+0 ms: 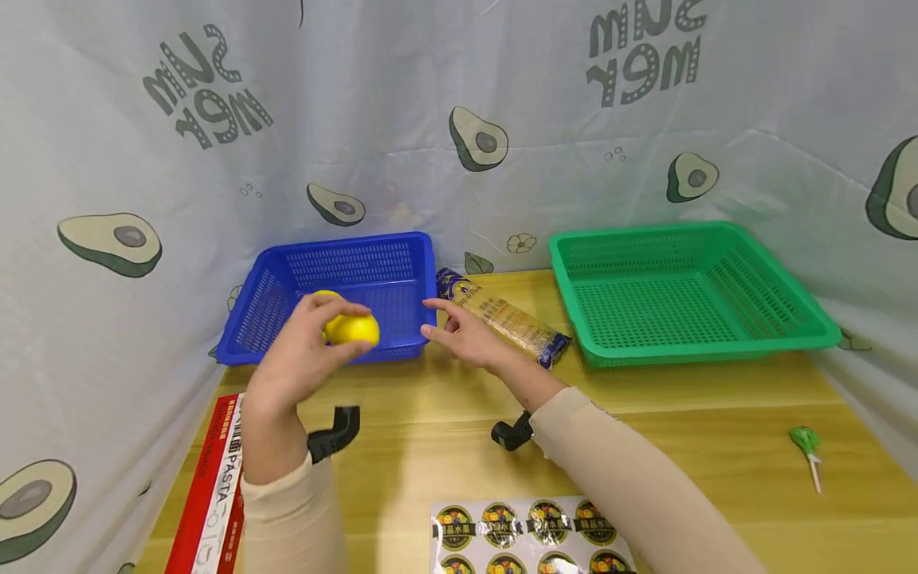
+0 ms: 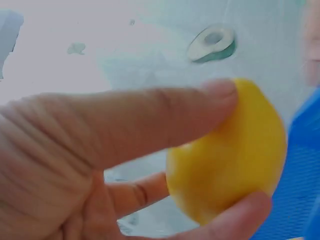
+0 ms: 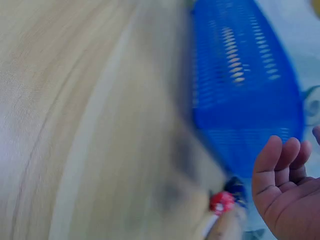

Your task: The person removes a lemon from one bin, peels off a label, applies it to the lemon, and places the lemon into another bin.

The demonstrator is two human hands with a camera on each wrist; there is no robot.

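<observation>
My left hand (image 1: 304, 343) pinches a yellow lemon (image 1: 356, 329) between thumb and fingers, over the front of the blue basket (image 1: 244, 319). In the left wrist view the lemon (image 2: 232, 155) shows smooth, with the thumb and fingertips against it. More yellow, partly hidden by the fingers, shows behind them in the head view. My right hand (image 1: 466, 336) is at the blue basket's right side, thumb and forefinger apart near the rim. The right wrist view shows that hand (image 3: 290, 195) beside the basket (image 3: 235, 90), its fingers loosely bent and holding nothing.
A pasta packet (image 1: 509, 319) lies between the blue basket and a green basket (image 1: 703, 351). A red pasta box (image 1: 211, 478) is at left, a sticker sheet (image 1: 527, 530) in front, a green lollipop (image 1: 806, 442) at right. A small red thing (image 3: 221, 203) lies near the packet.
</observation>
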